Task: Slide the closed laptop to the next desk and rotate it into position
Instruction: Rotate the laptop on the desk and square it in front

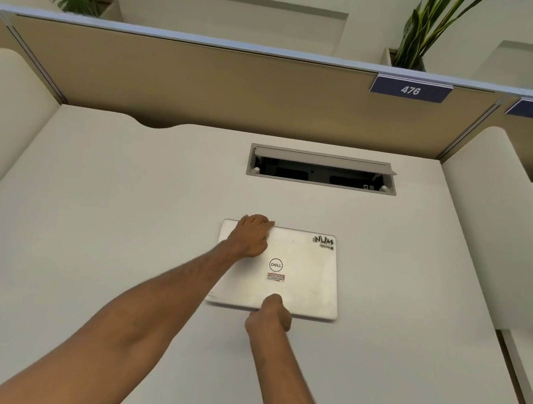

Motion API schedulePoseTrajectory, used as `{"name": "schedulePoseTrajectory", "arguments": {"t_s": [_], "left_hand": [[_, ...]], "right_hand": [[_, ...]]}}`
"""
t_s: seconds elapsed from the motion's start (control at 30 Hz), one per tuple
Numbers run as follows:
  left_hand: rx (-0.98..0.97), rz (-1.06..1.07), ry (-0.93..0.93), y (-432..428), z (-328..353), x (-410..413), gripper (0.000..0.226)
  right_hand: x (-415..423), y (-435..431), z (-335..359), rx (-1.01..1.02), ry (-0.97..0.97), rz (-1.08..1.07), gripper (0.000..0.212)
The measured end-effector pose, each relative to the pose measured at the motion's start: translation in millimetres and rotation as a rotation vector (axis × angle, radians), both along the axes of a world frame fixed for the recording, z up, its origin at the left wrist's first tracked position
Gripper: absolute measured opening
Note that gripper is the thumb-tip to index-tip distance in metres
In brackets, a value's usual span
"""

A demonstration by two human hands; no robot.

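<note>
Both hands grip the closed laptop (304,278): right hand (269,313) pinching its near edge, left hand (251,236) curled over its far edge.

closed Dell laptop (304,268) flat on white surface (129,223) | left hand (251,236) gripping far edge | right hand (270,313) at near edge
</note>
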State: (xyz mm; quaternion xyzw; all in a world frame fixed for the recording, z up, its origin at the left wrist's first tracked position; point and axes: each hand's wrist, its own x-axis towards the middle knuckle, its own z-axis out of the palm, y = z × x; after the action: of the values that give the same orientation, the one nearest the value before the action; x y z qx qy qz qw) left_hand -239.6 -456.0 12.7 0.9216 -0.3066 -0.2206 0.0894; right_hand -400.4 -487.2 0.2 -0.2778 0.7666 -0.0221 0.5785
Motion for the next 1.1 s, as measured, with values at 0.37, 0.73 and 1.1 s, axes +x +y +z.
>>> {"name": "schedulePoseTrajectory", "arguments": {"t_s": [0.37, 0.73, 1.1], "left_hand": [[-0.025, 0.146, 0.140, -1.2, -0.6, 16.1, 0.041], [-0.410, 0.761, 0.433, 46.3, -8.6, -15.3, 0.039], [-0.440, 0.912, 0.687, 73.0, -34.1, -104.6, 0.024]], "right_hand": [[-3.3, -3.3, 0.5, -0.087, -0.048, 0.017, 0.013], [14.2, -117.0, -6.8, -0.194, -0.197, 0.530, 0.013], [53.2, -182.3, 19.4, -0.276, -0.243, 1.285, 0.016]]}}
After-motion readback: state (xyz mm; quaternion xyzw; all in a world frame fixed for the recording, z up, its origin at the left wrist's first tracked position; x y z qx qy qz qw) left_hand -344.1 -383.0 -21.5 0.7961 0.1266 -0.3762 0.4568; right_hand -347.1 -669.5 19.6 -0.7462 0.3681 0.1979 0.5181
